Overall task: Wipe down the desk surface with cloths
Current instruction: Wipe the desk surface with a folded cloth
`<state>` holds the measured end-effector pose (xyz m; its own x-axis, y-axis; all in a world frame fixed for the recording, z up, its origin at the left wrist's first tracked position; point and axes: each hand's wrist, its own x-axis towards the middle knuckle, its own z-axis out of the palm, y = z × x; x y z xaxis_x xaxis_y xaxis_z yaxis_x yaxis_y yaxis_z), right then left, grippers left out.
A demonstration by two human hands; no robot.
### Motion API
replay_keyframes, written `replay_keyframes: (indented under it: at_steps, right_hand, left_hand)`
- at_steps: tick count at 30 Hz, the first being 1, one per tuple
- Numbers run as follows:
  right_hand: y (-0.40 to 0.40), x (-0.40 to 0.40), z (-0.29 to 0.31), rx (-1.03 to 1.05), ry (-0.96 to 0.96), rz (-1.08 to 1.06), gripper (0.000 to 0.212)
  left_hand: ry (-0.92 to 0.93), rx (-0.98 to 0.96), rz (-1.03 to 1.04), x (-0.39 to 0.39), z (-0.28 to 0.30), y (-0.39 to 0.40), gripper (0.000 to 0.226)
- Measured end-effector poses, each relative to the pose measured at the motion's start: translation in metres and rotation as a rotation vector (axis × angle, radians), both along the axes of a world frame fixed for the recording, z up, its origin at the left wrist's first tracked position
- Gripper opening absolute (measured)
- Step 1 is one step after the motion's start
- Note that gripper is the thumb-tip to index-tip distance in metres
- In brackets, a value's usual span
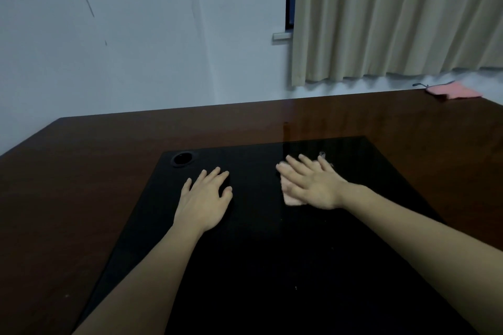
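Observation:
A dark brown desk (pixel 81 185) carries a black panel (pixel 258 253) in its middle. My right hand (pixel 313 185) lies flat with straight fingers on a small pink cloth (pixel 290 198), pressing it onto the black panel; most of the cloth is hidden under the palm. My left hand (pixel 204 198) rests flat on the black panel to the left, fingers spread, with nothing under it that I can see. A second pink cloth (pixel 454 91) lies at the desk's far right corner.
A round cable hole (pixel 182 158) sits at the black panel's far left corner. Behind the desk are a white wall (pixel 136 35) and a beige curtain (pixel 394 16). The desk's left edge runs diagonally at the frame's left.

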<state>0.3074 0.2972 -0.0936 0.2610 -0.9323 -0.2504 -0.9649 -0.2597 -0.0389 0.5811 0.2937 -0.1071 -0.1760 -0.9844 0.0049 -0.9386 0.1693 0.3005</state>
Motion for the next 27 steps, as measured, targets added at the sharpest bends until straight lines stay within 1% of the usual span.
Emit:
replay_keyframes:
  at_steps: [3, 6, 9, 15, 18, 20, 23, 27]
  right_hand:
    - [0.050, 0.001, -0.001, 0.028, -0.038, 0.156, 0.061]
    - [0.071, -0.015, -0.005, 0.004, -0.055, 0.194, 0.060]
    - [0.051, -0.032, -0.004, 0.001, -0.026, 0.138, 0.058]
    - [-0.039, -0.063, -0.001, -0.028, -0.019, -0.094, 0.062]
    - [-0.044, -0.056, -0.003, -0.029, -0.022, -0.122, 0.063]
    - [-0.028, -0.047, -0.002, -0.028, -0.013, -0.092, 0.063]
    - [0.018, -0.034, 0.002, -0.004, 0.005, 0.048, 0.067]
    - [0.077, -0.039, 0.001, 0.015, -0.038, 0.189, 0.067]
  left_hand:
    - [-0.002, 0.005, -0.008, 0.001, 0.001, -0.001, 0.053]
    - [0.003, -0.001, -0.009, 0.001, 0.000, 0.001, 0.053]
    - [0.004, -0.010, -0.007, 0.001, -0.002, 0.001, 0.053]
    - [0.011, -0.012, 0.011, 0.000, -0.001, 0.000, 0.052]
    - [0.005, -0.005, 0.015, 0.000, -0.001, -0.001, 0.052]
    - [0.001, -0.006, 0.015, -0.001, -0.001, -0.001, 0.053]
    - [-0.023, -0.007, 0.015, -0.001, -0.001, -0.003, 0.053]
    - [-0.046, -0.005, 0.017, -0.002, -0.001, -0.004, 0.053]
